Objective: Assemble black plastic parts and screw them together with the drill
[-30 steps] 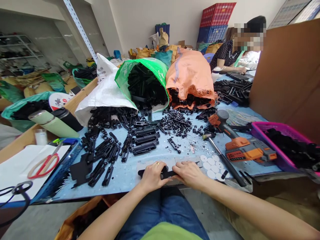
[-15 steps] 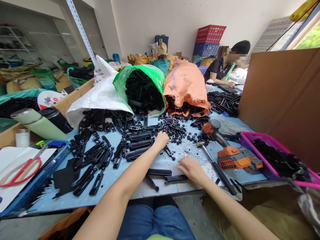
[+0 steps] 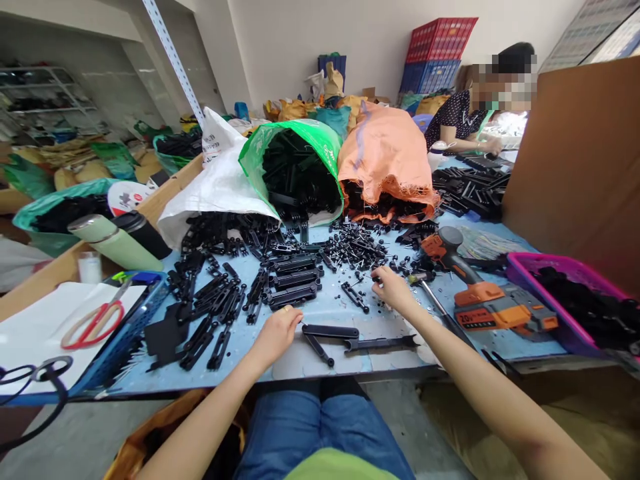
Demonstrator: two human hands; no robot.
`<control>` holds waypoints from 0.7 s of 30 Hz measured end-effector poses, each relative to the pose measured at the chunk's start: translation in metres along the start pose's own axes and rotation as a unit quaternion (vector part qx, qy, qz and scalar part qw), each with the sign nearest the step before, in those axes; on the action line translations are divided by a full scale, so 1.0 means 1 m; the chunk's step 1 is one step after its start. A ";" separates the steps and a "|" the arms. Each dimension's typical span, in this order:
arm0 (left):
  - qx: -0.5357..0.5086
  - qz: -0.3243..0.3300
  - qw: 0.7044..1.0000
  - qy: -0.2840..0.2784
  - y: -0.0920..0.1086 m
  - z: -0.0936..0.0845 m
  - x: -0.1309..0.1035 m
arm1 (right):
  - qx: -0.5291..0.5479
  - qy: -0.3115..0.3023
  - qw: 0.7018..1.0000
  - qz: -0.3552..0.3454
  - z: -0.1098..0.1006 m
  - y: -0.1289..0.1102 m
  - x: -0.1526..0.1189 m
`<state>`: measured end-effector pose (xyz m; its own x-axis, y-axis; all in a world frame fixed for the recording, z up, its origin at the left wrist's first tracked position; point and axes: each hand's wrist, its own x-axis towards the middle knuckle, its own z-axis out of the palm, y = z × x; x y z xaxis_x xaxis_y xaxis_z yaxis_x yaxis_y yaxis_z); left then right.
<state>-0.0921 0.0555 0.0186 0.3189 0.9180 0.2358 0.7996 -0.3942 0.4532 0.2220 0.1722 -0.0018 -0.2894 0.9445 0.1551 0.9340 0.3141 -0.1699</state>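
Note:
My left hand (image 3: 279,333) is closed in a pinch on a thin pin near the left end of a long black bar (image 3: 331,331). Fingers and thumb of my right hand (image 3: 393,288) close on a small black part (image 3: 377,279) above scattered hardware. Between my hands lies a short black link (image 3: 355,297). A black open-ended wrench (image 3: 383,343) rests near the front edge, beside the bar. Rows of black assembled pieces (image 3: 295,293) are left of centre, with a heap of small black pins (image 3: 357,247) behind them.
White (image 3: 225,180), green (image 3: 325,133) and orange (image 3: 387,153) sacks stand behind. An orange drill (image 3: 500,307), a hammer (image 3: 440,307) and a pink basket (image 3: 550,263) are right. Scissors (image 3: 100,325) lie left. A person (image 3: 453,120) sits at back right.
My left hand has left the pin heap and come nearer the front edge. My right hand has moved up and away from the wrench, its fingers now closed. The view has shifted slightly.

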 end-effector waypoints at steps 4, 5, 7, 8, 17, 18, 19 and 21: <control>0.094 0.008 0.995 -0.027 0.012 -0.003 -0.005 | 0.170 0.007 0.984 -0.061 -0.020 -0.008 -0.021; 0.119 0.018 0.992 -0.033 0.015 -0.004 -0.003 | 0.196 0.002 0.978 -0.072 -0.025 -0.012 -0.026; 0.147 0.047 0.987 -0.047 0.019 -0.002 -0.001 | 0.236 -0.021 0.968 -0.076 -0.034 -0.025 -0.038; 0.150 0.060 0.986 -0.048 0.019 0.002 -0.001 | 0.256 -0.038 0.963 -0.073 -0.038 -0.032 -0.044; 0.131 0.134 0.980 0.073 -0.003 0.045 -0.022 | 0.140 -0.123 0.971 -0.153 -0.056 -0.074 -0.064; 0.133 0.135 0.979 0.073 -0.003 0.044 -0.022 | 0.109 -0.126 0.971 -0.171 -0.056 -0.077 -0.064; 0.138 0.132 0.979 0.073 -0.002 0.042 -0.021 | 0.085 -0.131 0.970 -0.188 -0.054 -0.079 -0.064; 0.153 0.124 0.978 0.073 0.005 0.038 -0.019 | 0.067 -0.130 0.965 -0.216 -0.048 -0.082 -0.068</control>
<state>-0.0747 0.0373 -0.0161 0.4648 0.7707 0.4360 0.8283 -0.5524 0.0934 0.1752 0.0780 0.0486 -0.7049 0.7093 -0.0077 0.6842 0.6770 -0.2711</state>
